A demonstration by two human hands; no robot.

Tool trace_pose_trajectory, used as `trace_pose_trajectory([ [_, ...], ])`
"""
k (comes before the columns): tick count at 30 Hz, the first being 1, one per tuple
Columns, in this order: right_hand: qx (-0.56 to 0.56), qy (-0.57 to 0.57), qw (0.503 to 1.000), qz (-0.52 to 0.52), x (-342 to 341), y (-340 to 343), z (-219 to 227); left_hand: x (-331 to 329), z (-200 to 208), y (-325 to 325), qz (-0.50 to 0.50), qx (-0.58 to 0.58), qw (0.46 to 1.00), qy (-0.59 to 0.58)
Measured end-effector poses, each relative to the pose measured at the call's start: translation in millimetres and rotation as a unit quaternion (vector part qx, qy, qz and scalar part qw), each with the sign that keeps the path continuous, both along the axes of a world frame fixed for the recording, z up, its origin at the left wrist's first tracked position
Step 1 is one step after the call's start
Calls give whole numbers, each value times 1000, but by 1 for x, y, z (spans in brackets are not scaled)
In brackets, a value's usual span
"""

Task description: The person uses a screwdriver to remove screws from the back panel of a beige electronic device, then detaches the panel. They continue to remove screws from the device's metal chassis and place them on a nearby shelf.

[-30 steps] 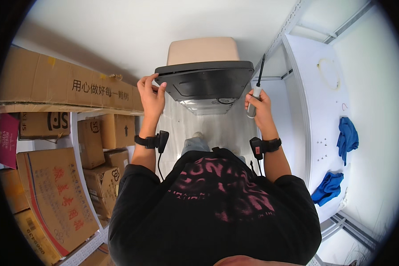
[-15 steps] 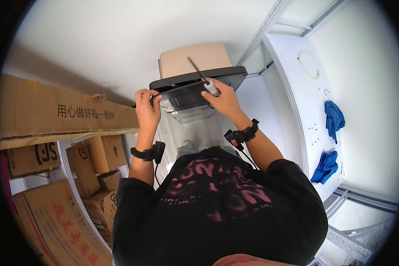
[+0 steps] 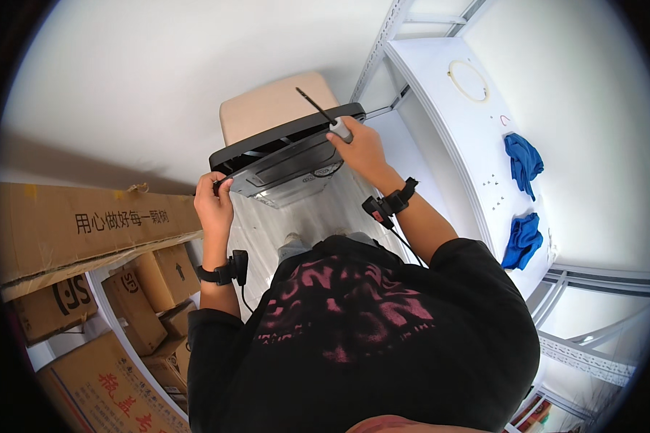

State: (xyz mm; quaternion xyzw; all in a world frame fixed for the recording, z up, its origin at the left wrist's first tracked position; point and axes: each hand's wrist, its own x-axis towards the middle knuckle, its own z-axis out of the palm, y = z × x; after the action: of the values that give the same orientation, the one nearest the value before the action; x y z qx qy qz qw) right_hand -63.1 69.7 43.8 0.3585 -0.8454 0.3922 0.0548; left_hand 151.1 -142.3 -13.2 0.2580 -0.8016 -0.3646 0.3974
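My left hand [image 3: 214, 203] pinches the left end of a black panel [image 3: 285, 167] between thumb and fingers. In my right hand [image 3: 363, 150] is a screwdriver [image 3: 341, 130] with a grey handle, its dark shaft pointing up and left. That hand is beside the panel's right end; whether it also grips the panel I cannot tell. The panel hangs tilted below a black rim [image 3: 267, 138], with a dark gap between them. Behind the rim stands a beige, rounded, box-like body [image 3: 278, 105]. Something clear or glossy shows under the panel.
Cardboard boxes [image 3: 101, 220] fill the shelving on the left. To the right runs a white shelf [image 3: 448, 119] with an embroidery hoop [image 3: 469, 81], several small metal pieces [image 3: 492, 189], and two blue cloths [image 3: 523, 164]. A metal upright [image 3: 375, 50] stands at its far end.
The black panel has tilted further, and the gap below the rim is wider. Both hands stay at its ends, the screwdriver still in my right hand. The whole view has shifted.
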Motion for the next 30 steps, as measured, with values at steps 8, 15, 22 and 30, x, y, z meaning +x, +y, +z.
trace_pose_trajectory([
  [8, 38, 105, 992, -54, -19, 15, -11, -4, -8, -7, -19, 10, 1000, 10],
  [15, 16, 132, 988, -77, -13, 21, -6, 1, -11, -8, -34, 61, 997, 22],
  [22, 7, -16, 998, -52, -15, 44, -6, 5, -1, -13, -83, 42, 994, 55],
  [30, 1, -96, 988, -120, -27, 97, 87, -29, 33, 3, -248, 49, 966, 59],
])
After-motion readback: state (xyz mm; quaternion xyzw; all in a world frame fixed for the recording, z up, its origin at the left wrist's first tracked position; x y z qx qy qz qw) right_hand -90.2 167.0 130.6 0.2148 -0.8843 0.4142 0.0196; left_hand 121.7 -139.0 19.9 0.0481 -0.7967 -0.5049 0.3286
